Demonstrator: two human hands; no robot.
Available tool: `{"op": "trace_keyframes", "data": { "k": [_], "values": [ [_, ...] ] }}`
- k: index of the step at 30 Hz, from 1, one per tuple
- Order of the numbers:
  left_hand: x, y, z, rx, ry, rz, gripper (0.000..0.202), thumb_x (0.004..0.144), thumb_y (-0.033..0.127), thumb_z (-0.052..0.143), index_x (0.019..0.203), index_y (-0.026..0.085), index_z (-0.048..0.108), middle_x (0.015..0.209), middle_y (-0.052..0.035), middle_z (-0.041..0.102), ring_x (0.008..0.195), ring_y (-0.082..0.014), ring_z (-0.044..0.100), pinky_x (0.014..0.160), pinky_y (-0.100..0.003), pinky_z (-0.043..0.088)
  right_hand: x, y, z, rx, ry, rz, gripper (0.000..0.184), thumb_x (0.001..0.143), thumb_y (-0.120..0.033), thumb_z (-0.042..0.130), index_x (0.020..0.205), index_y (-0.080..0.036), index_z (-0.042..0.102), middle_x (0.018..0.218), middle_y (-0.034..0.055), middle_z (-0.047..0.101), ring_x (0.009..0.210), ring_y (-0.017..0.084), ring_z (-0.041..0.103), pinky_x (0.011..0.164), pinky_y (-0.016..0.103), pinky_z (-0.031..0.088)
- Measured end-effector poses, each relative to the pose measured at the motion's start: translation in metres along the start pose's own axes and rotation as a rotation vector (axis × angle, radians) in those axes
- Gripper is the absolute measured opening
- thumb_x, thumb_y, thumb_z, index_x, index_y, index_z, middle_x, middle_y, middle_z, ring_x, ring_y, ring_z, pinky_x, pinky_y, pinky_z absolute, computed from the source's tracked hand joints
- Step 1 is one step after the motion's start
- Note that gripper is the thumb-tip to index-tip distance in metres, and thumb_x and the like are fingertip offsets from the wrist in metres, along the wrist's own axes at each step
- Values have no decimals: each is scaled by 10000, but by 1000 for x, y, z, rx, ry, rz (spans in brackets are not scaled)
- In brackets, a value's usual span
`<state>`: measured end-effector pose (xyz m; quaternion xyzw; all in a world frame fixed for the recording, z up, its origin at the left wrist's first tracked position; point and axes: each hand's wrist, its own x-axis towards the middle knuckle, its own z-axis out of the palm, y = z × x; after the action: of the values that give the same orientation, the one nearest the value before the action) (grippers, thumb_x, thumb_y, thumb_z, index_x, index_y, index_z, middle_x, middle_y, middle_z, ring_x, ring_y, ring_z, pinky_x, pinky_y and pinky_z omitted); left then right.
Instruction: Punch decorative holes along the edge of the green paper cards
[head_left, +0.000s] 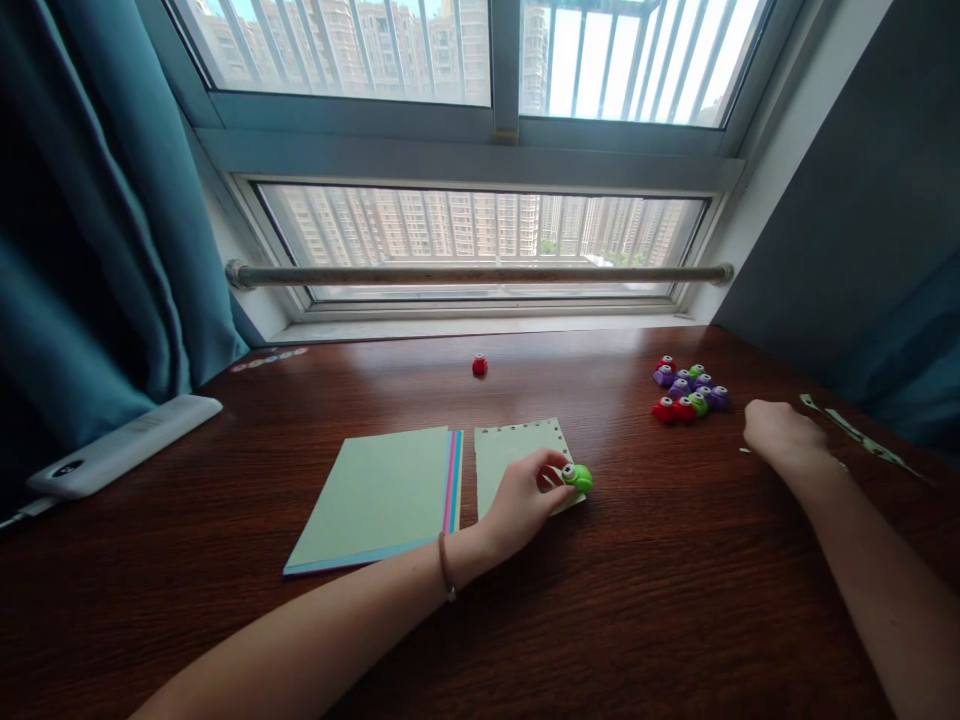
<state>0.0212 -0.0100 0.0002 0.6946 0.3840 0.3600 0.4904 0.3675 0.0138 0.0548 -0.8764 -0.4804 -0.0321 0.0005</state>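
My left hand [525, 495] reaches in over a small pale green sheet [496, 463]. Its thumb and index finger pinch a small bright green toy [580, 478] with bulging white eyes, at the sheet's right edge. Dark spots run along the top edge of that sheet. On the right, my right hand [784, 435] is closed in a fist on the table, and what it holds, if anything, is hidden. Beside it lie a torn pale green paper strip [862, 438] and tiny scraps. A cluster of red, purple and green big-eyed toys [681, 388] sits left of the fist.
A stack of coloured paper [375, 495], pale green on top, lies left of the small sheet. One red toy [480, 365] stands alone farther back. A white power strip-like device [127, 447] with a cable is at the left, by the curtain [97, 200]. The window and rail [480, 275] bound the back.
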Motion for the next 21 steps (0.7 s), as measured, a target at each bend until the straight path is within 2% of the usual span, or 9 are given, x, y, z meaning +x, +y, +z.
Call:
{"op": "trace_keyframes", "data": {
  "k": [2, 3, 5, 7, 10, 12, 15, 18, 21],
  "values": [
    [0, 0, 0, 0, -3, -3, 221, 716, 215, 644, 911, 154, 562, 768, -15, 596, 703, -133, 551, 661, -239, 437, -7, -8, -7, -18, -22, -5, 203, 737, -146, 496, 790, -67, 676, 835, 278, 627, 777, 397, 619, 578, 474, 458],
    [0, 0, -1, 3, -6, -5, 224, 715, 216, 646, 915, 156, 565, 758, -12, 595, 697, -132, 550, 656, -237, 436, -15, -17, -9, 8, -19, -79, 223, 777, -205, 491, 848, -99, 675, 889, 243, 632, 819, 366, 619, 638, 464, 465],
    [0, 0, -1, 17, -13, 0, 230, 712, 219, 652, 923, 164, 577, 761, -8, 600, 688, -129, 548, 649, -233, 433, -37, -43, -10, 143, -25, -353, 233, 833, -317, 474, 956, -222, 647, 1009, 109, 627, 900, 241, 606, 767, 357, 465],
    [-1, 2, -2, 38, -17, 14, 225, 714, 227, 654, 924, 173, 592, 773, -7, 608, 688, -128, 545, 650, -231, 429, -65, -72, -5, 522, -127, -848, 248, 837, -340, 493, 993, -197, 622, 1015, 84, 613, 889, 185, 593, 779, 284, 463],
    [-2, 5, -2, 54, -33, 36, 191, 733, 258, 641, 901, 173, 607, 783, -13, 614, 711, -138, 546, 663, -237, 432, -101, -103, 8, 799, -341, -1098, 293, 760, -367, 609, 981, -175, 618, 921, 56, 615, 764, 152, 588, 694, 249, 478],
    [-2, 7, -1, 40, -35, 41, 204, 749, 278, 626, 922, 173, 597, 835, -26, 617, 743, -147, 554, 684, -247, 444, -111, -109, 15, 826, -382, -1118, 278, 737, -323, 636, 970, -172, 630, 891, 48, 619, 748, 152, 582, 682, 251, 473],
    [-3, 6, 0, 38, -1, 53, 302, 736, 254, 639, 1014, 181, 548, 960, -45, 599, 797, -158, 563, 729, -267, 461, -100, -103, 18, 842, -357, -1038, 234, 747, -277, 609, 950, -167, 644, 894, 52, 631, 802, 172, 587, 725, 269, 470],
    [-5, 3, 1, 180, 1, 107, 283, 735, 220, 632, 1002, 185, 543, 944, -52, 591, 819, -177, 557, 776, -302, 457, -67, -94, 19, 788, -144, -824, 244, 757, -276, 572, 965, -156, 622, 925, 59, 638, 857, 183, 587, 769, 274, 458],
    [-9, 6, 3, 389, -56, 268, 200, 793, 201, 547, 993, 190, 552, 1000, -77, 579, 913, -212, 535, 839, -351, 432, -28, -93, 20, 420, 44, -609, 195, 746, -253, 551, 900, -154, 617, 875, 64, 641, 816, 182, 585, 737, 264, 438]
  ]
}}
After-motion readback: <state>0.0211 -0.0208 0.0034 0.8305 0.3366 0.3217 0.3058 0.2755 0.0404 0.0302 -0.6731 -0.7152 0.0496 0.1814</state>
